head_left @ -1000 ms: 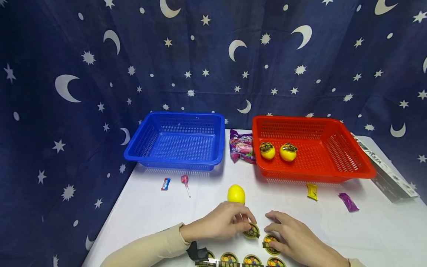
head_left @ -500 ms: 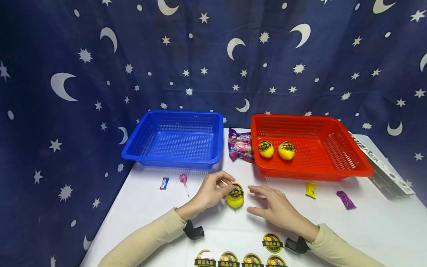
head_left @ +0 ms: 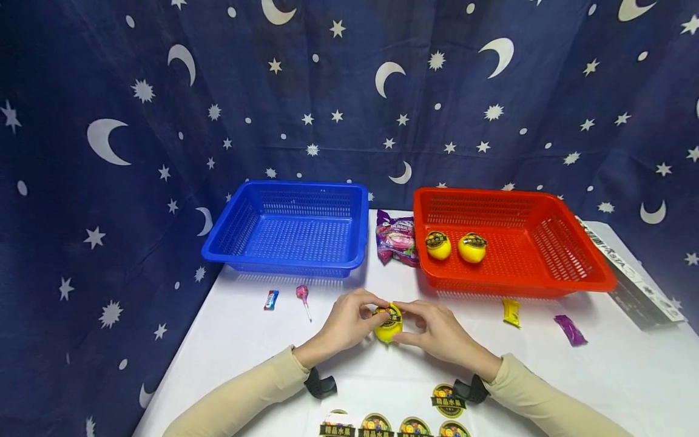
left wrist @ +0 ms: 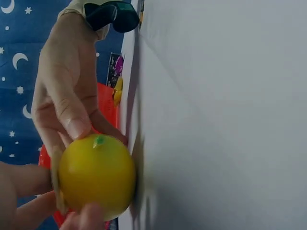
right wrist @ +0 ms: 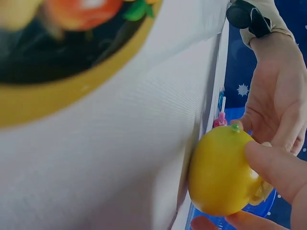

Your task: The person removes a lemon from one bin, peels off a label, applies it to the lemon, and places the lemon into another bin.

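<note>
Between both hands a yellow toy lemon point(head_left: 385, 335) stands on the white table, its green tip facing the near side in the head view. A round black-and-gold fruit sticker point(head_left: 391, 319) lies against its upper face; in the left wrist view the sticker point(left wrist: 56, 182) shows edge-on along the lemon point(left wrist: 98, 177). My left hand point(head_left: 345, 325) holds the sticker against the lemon with thumb and fingers. From the other side, my right hand point(head_left: 439, 334) grips the lemon with thumb and forefinger; the right wrist view shows its thumb point(right wrist: 273, 165) on the lemon near the sticker.
More round stickers point(head_left: 449, 400) lie along the near edge. At the back stand a blue basket point(head_left: 284, 265) and a red basket point(head_left: 508, 284) with two stickered lemons point(head_left: 472, 249). A purple bag point(head_left: 395, 238), lollipop point(head_left: 303, 294), small wrapped sweets point(head_left: 511, 312) and a box point(head_left: 644, 297) lie about.
My left hand has lifted a sticker from the near area and carried it forward to the lemon. My right hand has moved forward and closed in on the lemon's right side.
</note>
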Demonstrator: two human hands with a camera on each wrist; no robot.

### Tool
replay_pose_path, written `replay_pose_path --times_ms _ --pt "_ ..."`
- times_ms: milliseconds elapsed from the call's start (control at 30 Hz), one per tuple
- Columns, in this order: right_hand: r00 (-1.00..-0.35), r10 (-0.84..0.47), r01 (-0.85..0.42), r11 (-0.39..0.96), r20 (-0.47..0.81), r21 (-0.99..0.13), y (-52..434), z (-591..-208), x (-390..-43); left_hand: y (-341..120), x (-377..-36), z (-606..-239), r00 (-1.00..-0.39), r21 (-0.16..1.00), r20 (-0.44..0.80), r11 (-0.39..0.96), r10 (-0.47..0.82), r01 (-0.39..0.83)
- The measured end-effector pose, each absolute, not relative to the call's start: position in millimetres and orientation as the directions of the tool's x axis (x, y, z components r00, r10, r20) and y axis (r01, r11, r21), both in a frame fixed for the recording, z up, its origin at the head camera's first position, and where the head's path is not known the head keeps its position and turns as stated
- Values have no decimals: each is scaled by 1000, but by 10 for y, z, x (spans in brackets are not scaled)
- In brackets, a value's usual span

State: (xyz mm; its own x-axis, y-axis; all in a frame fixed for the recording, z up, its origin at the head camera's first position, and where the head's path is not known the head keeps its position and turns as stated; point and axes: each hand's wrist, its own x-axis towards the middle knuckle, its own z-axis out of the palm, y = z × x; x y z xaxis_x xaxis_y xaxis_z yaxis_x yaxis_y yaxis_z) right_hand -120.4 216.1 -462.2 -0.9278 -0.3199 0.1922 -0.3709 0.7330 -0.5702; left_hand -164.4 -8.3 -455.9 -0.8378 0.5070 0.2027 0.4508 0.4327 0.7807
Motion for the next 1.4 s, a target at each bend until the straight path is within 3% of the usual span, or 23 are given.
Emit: replay_pose_path --times_ms 333,733,1000,1200,1400 --pt "-908 -302 -417 598 290 -684 2147 -4531 -1228 -93 -1612 -4564 -773 641 301 482 558 598" --pt "-909 -289 -417 600 300 -683 2120 -4530 -1243 -180 -1640 -4558 -764 707 243 431 597 561" --pt "-922 -301 -380 579 244 -721 2111 -4552 -1235 -176 -1618 -4561 -765 688 239 452 598 568" --pt "-935 -331 -308 573 130 -759 2100 -4600 -1228 -153 -1615 -4498 -751 614 243 501 614 610" --pt "-941 -321 -290 593 110 -751 2108 -4604 -1224 -132 -1675 -4376 -752 566 271 532 601 629"
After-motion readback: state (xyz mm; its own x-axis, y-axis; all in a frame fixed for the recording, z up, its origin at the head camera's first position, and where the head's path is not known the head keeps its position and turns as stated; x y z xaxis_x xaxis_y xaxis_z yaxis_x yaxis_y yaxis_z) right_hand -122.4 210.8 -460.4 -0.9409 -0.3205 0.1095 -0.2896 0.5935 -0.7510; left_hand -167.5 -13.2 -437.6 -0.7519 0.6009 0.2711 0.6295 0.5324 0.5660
